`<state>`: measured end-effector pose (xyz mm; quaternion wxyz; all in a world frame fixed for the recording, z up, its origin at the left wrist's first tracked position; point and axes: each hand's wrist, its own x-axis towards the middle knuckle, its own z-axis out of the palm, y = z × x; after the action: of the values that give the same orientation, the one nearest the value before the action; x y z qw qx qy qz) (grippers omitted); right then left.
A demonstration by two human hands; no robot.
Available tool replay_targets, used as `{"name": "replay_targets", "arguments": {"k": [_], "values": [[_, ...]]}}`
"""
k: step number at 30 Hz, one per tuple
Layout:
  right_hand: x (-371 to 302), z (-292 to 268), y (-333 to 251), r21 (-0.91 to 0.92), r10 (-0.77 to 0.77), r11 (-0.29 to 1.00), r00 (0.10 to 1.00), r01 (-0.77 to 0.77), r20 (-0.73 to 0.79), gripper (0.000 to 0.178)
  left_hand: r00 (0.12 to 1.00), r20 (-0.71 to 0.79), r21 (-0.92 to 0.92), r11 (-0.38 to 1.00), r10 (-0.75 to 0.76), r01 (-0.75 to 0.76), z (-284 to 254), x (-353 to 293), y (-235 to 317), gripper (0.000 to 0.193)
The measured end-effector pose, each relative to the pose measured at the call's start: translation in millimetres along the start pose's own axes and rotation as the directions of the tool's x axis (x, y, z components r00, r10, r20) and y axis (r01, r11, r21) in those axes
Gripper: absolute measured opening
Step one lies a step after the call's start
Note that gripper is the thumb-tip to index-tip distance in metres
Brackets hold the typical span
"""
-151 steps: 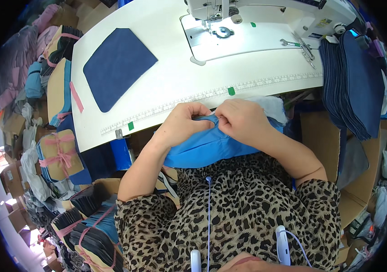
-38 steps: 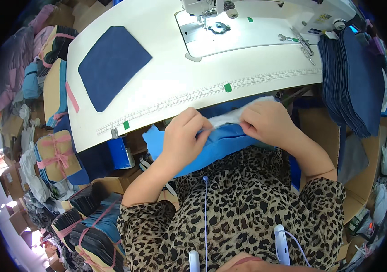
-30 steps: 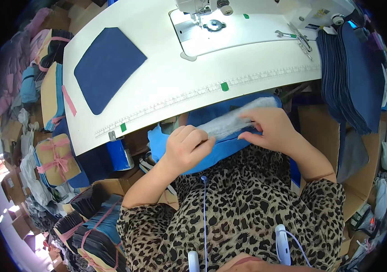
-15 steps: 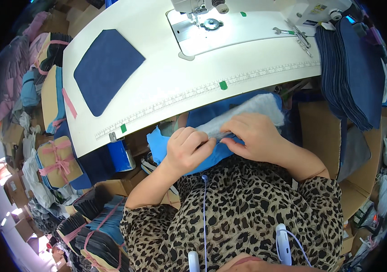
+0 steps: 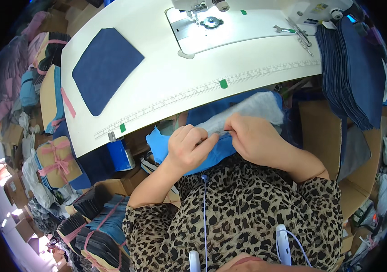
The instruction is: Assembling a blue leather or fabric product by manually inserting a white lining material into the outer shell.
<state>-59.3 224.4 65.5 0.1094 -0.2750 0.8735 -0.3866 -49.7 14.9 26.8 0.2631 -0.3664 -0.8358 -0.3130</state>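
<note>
On my lap, just below the table's front edge, lies a bright blue cloth piece (image 5: 157, 144) with a grey fleecy layer (image 5: 259, 109) showing along its upper side. My left hand (image 5: 188, 147) is closed on the edge of the fleecy cloth. Beside it, my right hand (image 5: 256, 138) pinches the same edge between thumb and fingers, a short gap away. Whatever lies right between the fingertips is too small to make out. A single dark blue fabric panel (image 5: 105, 70) rests flat on the left of the white sewing table (image 5: 157, 59).
The sewing machine (image 5: 199, 10) stands at the back, near a wrench (image 5: 285, 30) and metal tweezers (image 5: 303, 40). A stack of dark blue panels (image 5: 354, 75) hangs over the table's right end. Below it is an open cardboard box (image 5: 320, 136). Tied fabric bundles (image 5: 60, 163) fill the left.
My right hand has turned, its fingers drawing together into a tighter pinch at the cloth's edge. My left hand has shifted slightly right and stays closed.
</note>
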Motion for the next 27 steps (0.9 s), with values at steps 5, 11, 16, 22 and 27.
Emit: {"name": "replay_targets", "arguments": {"k": [5,11,16,22,27], "values": [[-5.9,6.8,1.7,0.045,0.0,0.999,1.0,0.0,-0.017,0.013,1.0,-0.013,-0.018,1.0,0.001,-0.002,2.6,-1.3,-1.1,0.02],[-5.5,9.3,-0.3,0.08,-0.016,0.996,0.996,0.023,-0.088,0.012,1.0,-0.014,-0.03,1.0,-0.011,0.01,2.7,-2.1,-1.2,0.02],[-5.0,12.5,2.6,0.068,-0.015,0.997,0.996,0.021,-0.091,0.012,1.0,-0.015,-0.02,1.0,-0.003,0.003,3.1,-0.8,-0.7,0.021],[-4.6,17.8,1.8,0.049,0.004,0.999,0.995,0.001,-0.104,0.013,1.0,-0.004,-0.021,0.999,-0.024,0.024,1.8,2.2,1.7,0.019],[-4.2,21.0,2.0,0.242,0.064,0.97,0.987,-0.026,-0.149,0.016,0.997,-0.021,-0.053,0.996,-0.074,0.073,2.1,3.1,0.5,0.021]]}}
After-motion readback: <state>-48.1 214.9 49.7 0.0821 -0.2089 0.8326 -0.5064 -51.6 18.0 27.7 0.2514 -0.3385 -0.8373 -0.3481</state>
